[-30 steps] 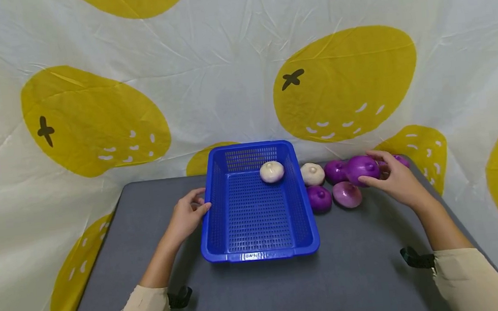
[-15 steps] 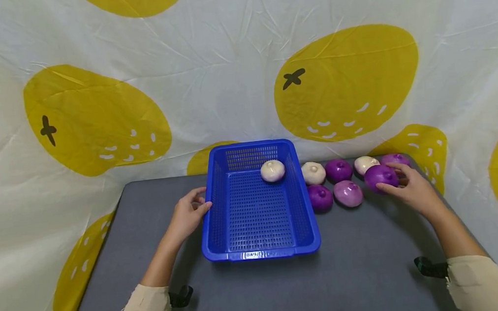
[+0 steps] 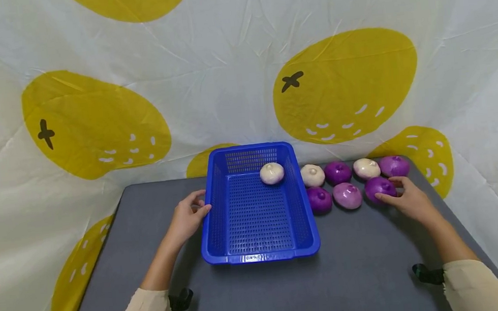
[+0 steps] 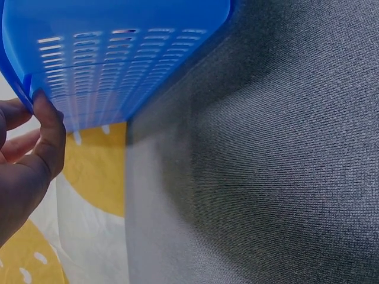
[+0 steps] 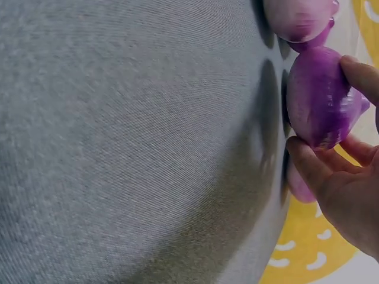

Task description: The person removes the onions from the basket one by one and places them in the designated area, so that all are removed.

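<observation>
My left hand (image 3: 187, 219) pinches the left rim of a blue plastic basket (image 3: 261, 257), thumb and fingertips at its edge in the left wrist view. Inside the basket, toward its far right, lies one white onion (image 3: 272, 173). My right hand (image 3: 412, 202) holds a purple onion (image 3: 378, 190) low over the table at the right end of the front row. In the right wrist view, the thumb and fingers (image 5: 303, 155) lie round that onion's side. Just left of it sits a lighter pink-purple onion (image 3: 347, 196), then a dark purple onion (image 3: 319, 200) beside the basket.
Along the back edge of the grey table (image 3: 270, 297) stand a white onion (image 3: 312, 175), a purple onion (image 3: 338, 172), another white onion (image 3: 366, 168) and a purple onion (image 3: 394, 166). Behind the table hangs a white cloth (image 3: 222, 98) with yellow fruit prints.
My right hand has moved right and down with the purple onion, from over the back row to the front row's right end. The left hand and basket have stayed in place.
</observation>
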`<state>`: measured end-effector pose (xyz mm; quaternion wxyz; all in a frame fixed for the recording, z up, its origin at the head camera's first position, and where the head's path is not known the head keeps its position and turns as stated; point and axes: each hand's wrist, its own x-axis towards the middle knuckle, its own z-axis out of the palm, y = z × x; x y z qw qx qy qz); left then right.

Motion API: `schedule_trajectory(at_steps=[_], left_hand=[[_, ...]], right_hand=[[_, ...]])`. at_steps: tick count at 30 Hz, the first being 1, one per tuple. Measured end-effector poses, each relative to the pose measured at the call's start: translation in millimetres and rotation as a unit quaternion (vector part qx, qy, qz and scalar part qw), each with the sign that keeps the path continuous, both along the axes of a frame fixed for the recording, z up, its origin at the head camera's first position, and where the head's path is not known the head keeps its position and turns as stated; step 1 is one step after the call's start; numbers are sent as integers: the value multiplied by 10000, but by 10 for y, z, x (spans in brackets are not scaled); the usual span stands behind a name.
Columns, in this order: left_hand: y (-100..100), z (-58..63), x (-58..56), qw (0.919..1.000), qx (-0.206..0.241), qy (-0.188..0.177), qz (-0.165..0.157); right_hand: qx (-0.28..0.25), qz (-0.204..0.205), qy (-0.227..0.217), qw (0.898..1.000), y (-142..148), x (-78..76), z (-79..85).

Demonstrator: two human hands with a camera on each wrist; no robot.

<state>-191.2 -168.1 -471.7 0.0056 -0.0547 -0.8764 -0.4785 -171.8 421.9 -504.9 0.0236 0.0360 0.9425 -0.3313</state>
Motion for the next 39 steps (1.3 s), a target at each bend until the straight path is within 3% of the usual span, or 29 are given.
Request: schedule_trajectory(at_steps=[13,39], left_hand=[[-12,-52,-9,10000,-12,-6,-24],[-17,-45,-14,10000,36,-55,-15]], right_hand=[[7,-103,-73,9999,-72,2,-83],[-261,45,-177,9995,-68,88,-30]])
